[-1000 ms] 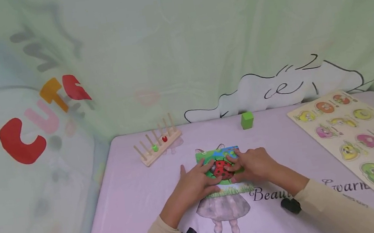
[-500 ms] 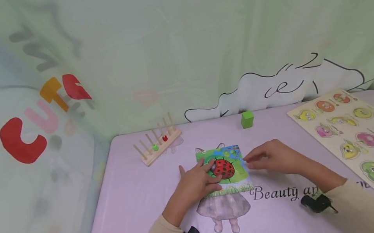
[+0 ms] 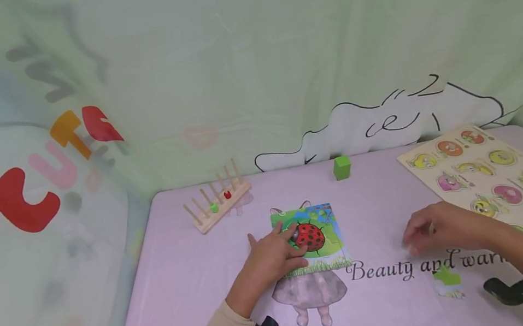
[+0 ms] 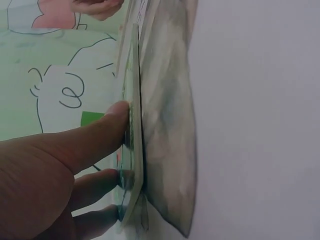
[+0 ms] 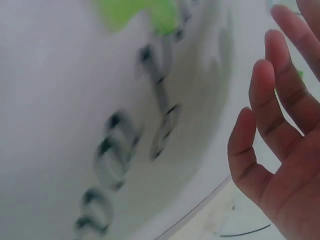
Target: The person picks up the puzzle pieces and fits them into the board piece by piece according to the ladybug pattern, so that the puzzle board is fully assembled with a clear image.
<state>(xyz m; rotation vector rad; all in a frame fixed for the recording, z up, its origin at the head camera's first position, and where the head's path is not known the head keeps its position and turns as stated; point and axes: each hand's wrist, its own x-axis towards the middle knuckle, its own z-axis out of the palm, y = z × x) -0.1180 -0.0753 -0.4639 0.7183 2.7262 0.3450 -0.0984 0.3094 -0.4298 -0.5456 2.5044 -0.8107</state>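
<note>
A square ladybug jigsaw puzzle (image 3: pixel 333 239), with a red spotted beetle on green and blue, lies on the table. My left hand (image 3: pixel 272 255) rests on its left part with fingers spread. In the left wrist view, the thumb and fingertips of my left hand (image 4: pixel 55 170) touch the face of the thin puzzle board (image 4: pixel 136 125). Off to the right, my right hand (image 3: pixel 443 227) hovers over the printed words, holding nothing. Its fingers (image 5: pixel 262 87) are loosely extended in the right wrist view. Just below that hand lies a loose green-and-white jigsaw piece (image 3: pixel 448 282).
A wooden peg stand (image 3: pixel 222 206) with a green and a red bead stands at the back left. Behind the puzzle is a green block (image 3: pixel 341 168). A fruit puzzle board (image 3: pixel 486 172) lies at the right, partly under my right forearm. A curtain backs the table.
My right hand has let go of the puzzle's right side and moved right. The loose jigsaw piece has come into sight from behind the right arm. The left hand stays on the puzzle.
</note>
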